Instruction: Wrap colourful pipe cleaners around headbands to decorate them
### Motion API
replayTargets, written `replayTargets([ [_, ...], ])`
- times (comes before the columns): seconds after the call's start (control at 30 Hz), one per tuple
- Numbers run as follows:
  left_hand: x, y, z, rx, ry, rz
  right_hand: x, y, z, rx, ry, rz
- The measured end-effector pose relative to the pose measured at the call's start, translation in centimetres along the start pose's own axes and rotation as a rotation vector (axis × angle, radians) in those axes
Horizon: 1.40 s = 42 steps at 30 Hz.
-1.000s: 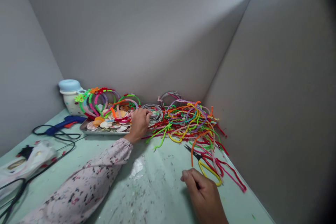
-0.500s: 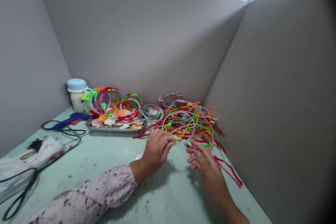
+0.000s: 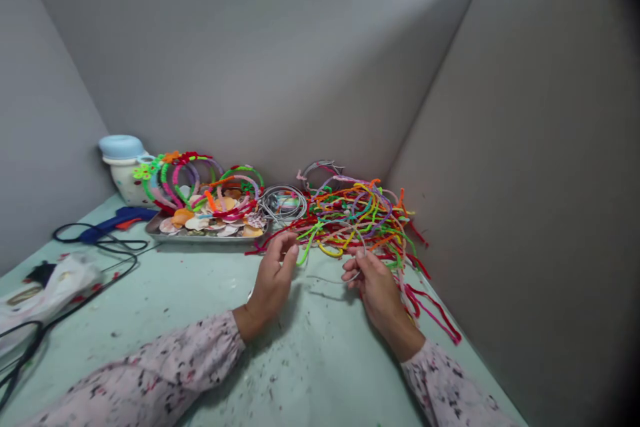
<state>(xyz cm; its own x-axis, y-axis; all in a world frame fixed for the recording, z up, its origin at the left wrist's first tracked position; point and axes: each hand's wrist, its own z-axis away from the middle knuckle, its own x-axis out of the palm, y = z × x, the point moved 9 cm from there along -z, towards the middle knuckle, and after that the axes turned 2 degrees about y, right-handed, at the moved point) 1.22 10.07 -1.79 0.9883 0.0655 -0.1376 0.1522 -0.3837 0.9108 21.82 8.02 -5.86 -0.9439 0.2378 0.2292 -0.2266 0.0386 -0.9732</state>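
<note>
Wire (image 3: pixel 327 279), thin and grey, curves out of the right hand (image 3: pixel 376 288), which pinches it between thumb and fingers above the bench (image 3: pixel 305 373), toward its right edge. One free end points left across the gap between the hands. The left hand (image 3: pixel 271 278) is half spread, thumb apart from the fingers, just in front of the tangled pipe cleaners (image 3: pixel 357 213). These sprawl from the back edge to the right edge. Left of them, near the back edge, lies a coil (image 3: pixel 284 219), then a tray (image 3: pixel 210 239) of shells (image 3: pixel 200 224) with coloured hoops (image 3: pixel 176 183) standing among them. A cup (image 3: pixel 131 180) fills the back left corner; a glue gun (image 3: pixel 113 223) and plastic bag (image 3: pixel 70 285) lie along the left edge.
</note>
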Motion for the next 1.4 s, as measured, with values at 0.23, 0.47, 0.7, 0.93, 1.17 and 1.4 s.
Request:
replayTargets([
  [0.23, 3.1, -4.2, -0.1, -0.359, -0.236, 0.262, -0.6, 2.7, -0.5, 0.085, 0.012, -0.094],
  [0.47, 3.6, -4.1, 0.1, -0.377, -0.317, 0.284, -0.9, 2.8, -0.6, 0.07, 0.008, -0.167],
  [0.7, 3.8, -3.8, 0.4, -0.385, -0.335, 0.412, -0.3, 1.9, 0.0, 0.057, -0.02, -0.272],
  [0.93, 4.3, -4.1, 0.7, -0.403, -0.378, 0.424, 0.9, 1.7, 0.4, 0.053, -0.118, -0.258],
  [1.17, 4.0, -3.9, 0.5, -0.341, -0.363, 0.312, -0.5, 1.6, -0.1, 0.066, -0.013, -0.405],
  [1.4, 0.6, -6.8, -2.4, -0.219, -0.128, -0.073, -0.6, 2.2, -0.3, 0.141, -0.015, -0.46],
])
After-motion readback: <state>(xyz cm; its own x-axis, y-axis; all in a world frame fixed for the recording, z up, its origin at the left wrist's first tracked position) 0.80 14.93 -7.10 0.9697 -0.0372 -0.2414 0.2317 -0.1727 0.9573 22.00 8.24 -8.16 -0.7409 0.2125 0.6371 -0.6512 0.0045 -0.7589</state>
